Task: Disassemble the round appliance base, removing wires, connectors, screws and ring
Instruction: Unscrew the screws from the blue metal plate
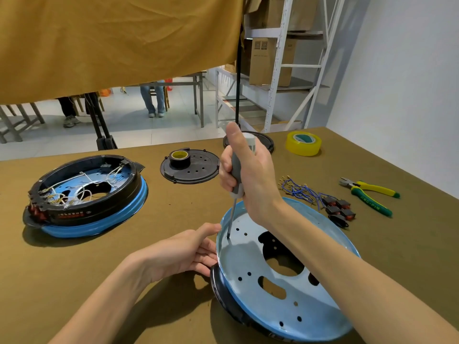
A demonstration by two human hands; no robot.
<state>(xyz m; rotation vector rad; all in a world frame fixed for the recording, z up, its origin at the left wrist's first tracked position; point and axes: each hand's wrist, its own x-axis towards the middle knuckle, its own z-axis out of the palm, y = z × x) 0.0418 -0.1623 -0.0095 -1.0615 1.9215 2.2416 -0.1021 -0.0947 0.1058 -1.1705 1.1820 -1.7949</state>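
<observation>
Olive tabletop: right hand fingers wrapped round upright screwdriver; left hand fingers straight, steadying blue base.

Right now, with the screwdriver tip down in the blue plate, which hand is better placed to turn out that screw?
Right. The right hand already grips the grey-handled screwdriver, tip on the blue metal plate. The left hand steadies its rim.

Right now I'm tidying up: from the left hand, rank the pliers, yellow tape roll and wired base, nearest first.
From the left hand:
1. Wired base, far left.
2. Pliers, right side.
3. Yellow tape roll, back right.
</observation>
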